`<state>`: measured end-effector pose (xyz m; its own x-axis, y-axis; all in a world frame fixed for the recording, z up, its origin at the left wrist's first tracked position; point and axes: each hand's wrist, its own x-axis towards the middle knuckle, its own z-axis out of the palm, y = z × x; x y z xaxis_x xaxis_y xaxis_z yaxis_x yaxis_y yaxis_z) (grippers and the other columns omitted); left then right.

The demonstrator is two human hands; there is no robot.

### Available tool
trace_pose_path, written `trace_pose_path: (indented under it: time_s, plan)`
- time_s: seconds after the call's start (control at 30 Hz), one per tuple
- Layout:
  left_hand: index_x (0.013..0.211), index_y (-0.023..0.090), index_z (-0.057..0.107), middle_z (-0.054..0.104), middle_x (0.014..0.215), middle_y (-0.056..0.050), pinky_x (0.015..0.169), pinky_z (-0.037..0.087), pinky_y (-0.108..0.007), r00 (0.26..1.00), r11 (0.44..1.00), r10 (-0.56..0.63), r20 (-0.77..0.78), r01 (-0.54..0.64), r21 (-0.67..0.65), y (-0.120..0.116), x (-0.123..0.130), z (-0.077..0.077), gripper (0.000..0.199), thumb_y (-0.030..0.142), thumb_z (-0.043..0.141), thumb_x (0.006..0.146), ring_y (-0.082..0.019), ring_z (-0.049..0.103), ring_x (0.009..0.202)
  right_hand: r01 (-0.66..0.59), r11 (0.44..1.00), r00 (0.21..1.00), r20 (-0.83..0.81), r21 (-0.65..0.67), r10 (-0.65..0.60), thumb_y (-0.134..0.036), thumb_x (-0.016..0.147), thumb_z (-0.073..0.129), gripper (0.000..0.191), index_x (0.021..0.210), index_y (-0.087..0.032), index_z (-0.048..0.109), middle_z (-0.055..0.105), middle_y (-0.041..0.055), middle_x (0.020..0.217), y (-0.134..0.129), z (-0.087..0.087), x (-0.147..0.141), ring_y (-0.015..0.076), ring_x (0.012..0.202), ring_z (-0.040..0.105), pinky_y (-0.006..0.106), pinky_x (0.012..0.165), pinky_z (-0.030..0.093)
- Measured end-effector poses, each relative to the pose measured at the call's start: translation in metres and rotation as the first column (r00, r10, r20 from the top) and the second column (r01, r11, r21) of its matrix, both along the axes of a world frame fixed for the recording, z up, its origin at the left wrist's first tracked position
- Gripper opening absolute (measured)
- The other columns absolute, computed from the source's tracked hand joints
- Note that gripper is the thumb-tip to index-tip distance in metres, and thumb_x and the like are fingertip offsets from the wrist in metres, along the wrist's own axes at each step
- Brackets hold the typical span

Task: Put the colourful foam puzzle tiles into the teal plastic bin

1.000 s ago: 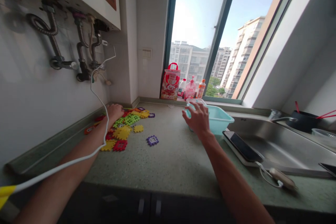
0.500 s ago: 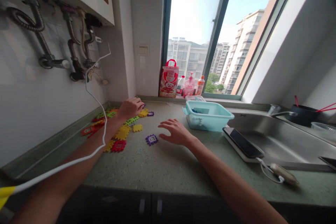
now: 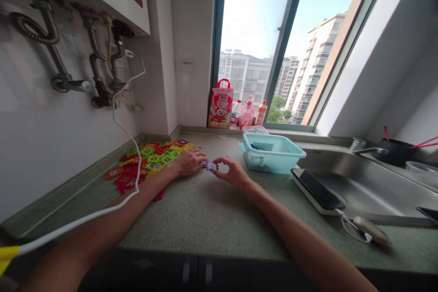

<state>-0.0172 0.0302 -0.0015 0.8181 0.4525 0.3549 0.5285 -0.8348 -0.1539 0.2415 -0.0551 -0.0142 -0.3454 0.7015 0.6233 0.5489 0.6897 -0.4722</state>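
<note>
My right hand point(image 3: 232, 172) pinches a purple toothed piece point(image 3: 212, 165) with a white pattern, held just above or on the counter. Close on its left, my left hand point(image 3: 189, 162) is bent palm down with its fingers curled at the piece's left edge; what lies under those fingers is hidden. A pile of red, yellow, green and orange toothed pieces point(image 3: 150, 156) spreads out left of my left hand, and my left forearm crosses over its near part.
A light-blue tub point(image 3: 273, 164) holding some dark blue pieces stands right of my right hand. Beyond it are a phone point(image 3: 316, 187) and a steel sink point(image 3: 369, 182). A white cable point(image 3: 102, 210) hangs across my left forearm. Bottles point(image 3: 247, 113) line the windowsill.
My left hand has come right and nearer from the pile to the purple piece. My right hand has closed on that piece, which has moved up and right.
</note>
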Motion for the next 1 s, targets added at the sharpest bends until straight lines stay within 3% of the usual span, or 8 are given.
trace_pose_path:
  time_s: [0.1,0.2,0.3,0.4,0.53,0.67,0.83,1.0]
  plan:
    - [0.152,0.018,0.056,0.047,0.163,-0.016,0.123,0.031,-0.049,0.929,0.933,0.358,0.088,-0.354,-0.058,0.013,-0.008,-0.007,0.057,0.048,0.044,0.105,-0.032,0.041,0.151,0.15,0.986,0.982,-0.129,0.07,-0.14,-0.037,0.096,0.072,0.022,0.114,-0.023,0.073,0.076,0.0079,0.113,0.018,-0.009,-0.005,0.0239,0.102,0.07,0.039,0.095,0.053]
    - [0.157,0.017,0.048,0.04,0.167,-0.017,0.124,0.027,-0.055,0.835,0.818,0.551,0.013,-0.537,-0.205,0.023,-0.018,-0.011,0.067,0.056,0.04,0.104,-0.036,0.036,0.155,0.154,0.986,0.985,-0.091,0.068,-0.147,-0.035,0.098,0.07,0.02,0.115,-0.024,0.071,0.075,0.0079,0.115,0.031,-0.021,-0.014,0.0248,0.107,0.069,0.04,0.099,0.053]
    - [0.148,0.018,0.058,0.053,0.158,-0.019,0.12,0.032,-0.057,0.802,0.777,0.597,-0.029,-0.586,-0.231,0.026,-0.023,-0.01,0.067,0.063,0.04,0.101,-0.04,0.049,0.144,0.063,0.996,0.998,-0.005,0.058,-0.062,-0.032,0.099,0.069,0.019,0.117,-0.026,0.07,0.073,0.0072,0.121,0.036,-0.029,-0.023,0.0238,0.115,0.068,0.038,0.104,0.051]
    - [0.136,0.015,0.066,0.065,0.139,-0.023,0.112,0.038,-0.056,0.756,0.748,0.655,-0.012,-0.65,-0.138,0.023,-0.025,-0.006,0.069,0.068,0.042,0.098,-0.042,0.06,0.129,0.011,0.999,0.998,0.063,0.047,-0.014,-0.03,0.102,0.064,0.018,0.12,-0.026,0.069,0.071,0.0077,0.124,0.04,-0.03,-0.03,0.022,0.117,0.067,0.035,0.105,0.05]
    - [0.126,0.015,0.071,0.069,0.13,-0.024,0.109,0.04,-0.054,0.7,0.699,0.714,0.018,-0.712,-0.059,0.018,-0.035,-0.001,0.066,0.068,0.043,0.098,-0.041,0.061,0.125,0.021,1.0,0.981,0.195,-0.007,-0.019,-0.026,0.101,0.064,0.02,0.119,-0.025,0.071,0.072,0.0082,0.122,0.047,-0.026,-0.038,0.0225,0.116,0.067,0.036,0.105,0.049]
    - [0.121,0.014,0.073,0.069,0.13,-0.023,0.111,0.038,-0.056,0.702,0.704,0.71,0.058,-0.709,-0.047,0.022,-0.052,0.004,0.057,0.057,0.042,0.1,-0.04,0.058,0.128,0.045,0.994,0.963,0.269,-0.098,-0.017,-0.025,0.093,0.071,0.025,0.118,-0.025,0.073,0.075,0.007,0.117,0.045,-0.018,-0.04,0.0226,0.109,0.069,0.035,0.101,0.05]
    - [0.134,0.019,0.069,0.065,0.138,-0.022,0.109,0.043,-0.056,0.725,0.723,0.686,0.061,-0.671,-0.162,0.057,-0.056,0.014,0.047,0.04,0.045,0.099,-0.039,0.058,0.13,0.142,0.982,0.927,0.365,-0.128,-0.086,-0.029,0.085,0.077,0.027,0.112,-0.026,0.077,0.073,0.0049,0.102,0.028,-0.007,-0.026,0.0189,0.087,0.07,0.028,0.084,0.053]
    - [0.127,0.022,0.074,0.071,0.129,-0.022,0.099,0.051,-0.051,0.753,0.733,0.658,0.028,-0.631,-0.254,0.107,-0.048,0.023,0.045,0.049,0.057,0.095,-0.036,0.067,0.116,0.18,0.981,0.916,0.375,-0.07,-0.141,-0.028,0.082,0.079,0.028,0.11,-0.023,0.077,0.075,0.0057,0.099,0.004,-0.003,0.004,0.0208,0.087,0.071,0.028,0.082,0.054]
